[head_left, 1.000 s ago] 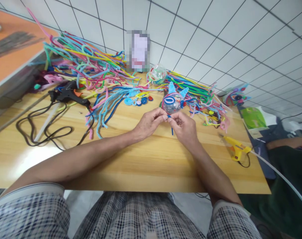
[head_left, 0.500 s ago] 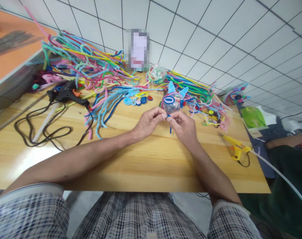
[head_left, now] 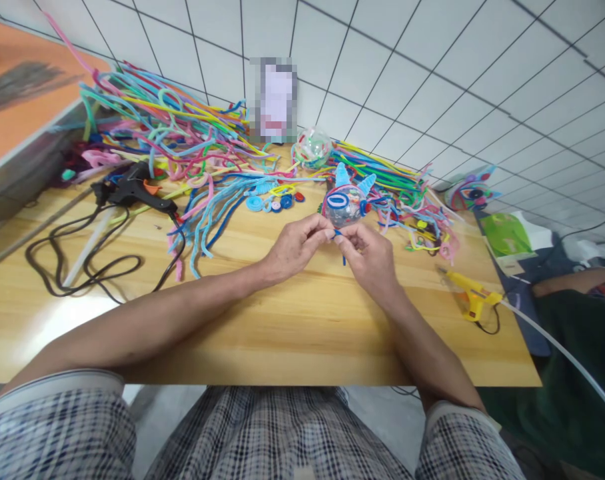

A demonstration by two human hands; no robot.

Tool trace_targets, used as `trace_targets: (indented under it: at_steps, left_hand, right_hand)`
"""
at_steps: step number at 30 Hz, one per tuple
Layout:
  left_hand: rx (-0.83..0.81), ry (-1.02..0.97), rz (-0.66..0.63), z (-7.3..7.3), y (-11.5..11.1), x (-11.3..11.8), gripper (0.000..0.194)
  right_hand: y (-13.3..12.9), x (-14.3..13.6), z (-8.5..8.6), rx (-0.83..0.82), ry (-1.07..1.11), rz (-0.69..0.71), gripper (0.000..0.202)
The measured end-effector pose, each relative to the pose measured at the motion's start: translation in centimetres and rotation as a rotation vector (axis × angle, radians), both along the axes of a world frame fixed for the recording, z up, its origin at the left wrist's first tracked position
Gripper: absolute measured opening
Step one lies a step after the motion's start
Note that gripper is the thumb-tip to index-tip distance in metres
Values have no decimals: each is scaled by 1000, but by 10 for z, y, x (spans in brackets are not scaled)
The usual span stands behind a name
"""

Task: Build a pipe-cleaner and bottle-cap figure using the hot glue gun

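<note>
Between my two hands is a short dark blue pipe cleaner point(head_left: 344, 260), its free end hanging down below my right fingers. My left hand point(head_left: 298, 245) pinches it at the fingertips. The fingers of my right hand point(head_left: 370, 255) are closed on it too, and the fingertips of both hands nearly touch. Just behind them stands a clear ball point(head_left: 343, 212) with light blue ears, a blue-and-white oval ring and a red-and-blue piece on its side. Small coiled discs point(head_left: 276, 203) lie to its left.
Piles of coloured pipe cleaners point(head_left: 177, 133) line the wall. A black glue gun point(head_left: 135, 187) with a looped cord lies left, a yellow glue gun point(head_left: 472, 293) right. Behind are another clear ball point(head_left: 313, 147) and a blurred phone point(head_left: 276, 100). A person's arm point(head_left: 572, 283) shows far right.
The view has shifted very slightly. My hands stay in nearly the same place, and the hanging end of the blue pipe cleaner has moved a little to the right.
</note>
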State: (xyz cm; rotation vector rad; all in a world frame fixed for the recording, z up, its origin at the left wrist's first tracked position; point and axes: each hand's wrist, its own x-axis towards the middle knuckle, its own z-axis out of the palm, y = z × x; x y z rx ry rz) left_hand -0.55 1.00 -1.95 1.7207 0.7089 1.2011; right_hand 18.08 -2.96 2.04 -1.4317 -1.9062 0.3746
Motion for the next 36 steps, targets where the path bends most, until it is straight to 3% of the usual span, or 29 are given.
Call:
trace_targets:
  at_steps: [4,9,12,17,21,23,30,33,36]
  left_hand:
    - [-82,-60,-54,-2,0,3,22]
    - [205,187,-26,-10,9,-1,13]
    - [306,217,-8,-9,9,-3,16]
    - [120,58,31,-2,0,0,18]
    - [-71,-73,-21,-2,-3,4,22]
    - [-55,-34,-44,-4,-1,3,20]
    - [313,158,-8,-7,10,-3,17]
    - [278,150,-3,-5,7,-2,17]
    - [110,105,-2,0,0,-1,18]
  right_hand:
    - [1,1,-1,-7,10,3,11]
    - [-2,7,-1,136,-272,65,11]
    - [-3,7,0,130,-289,66,12]
    - [0,2,0,5,-10,-2,10]
    - [2,0,-2,-120,142,-19,11]
    - [3,2,-1,-112,103,-9,10]
    - [1,7,6,3,-57,53,13]
    - [1,6,6,-46,-11,41,12]
    - [1,3,4,-78,49,5,14]
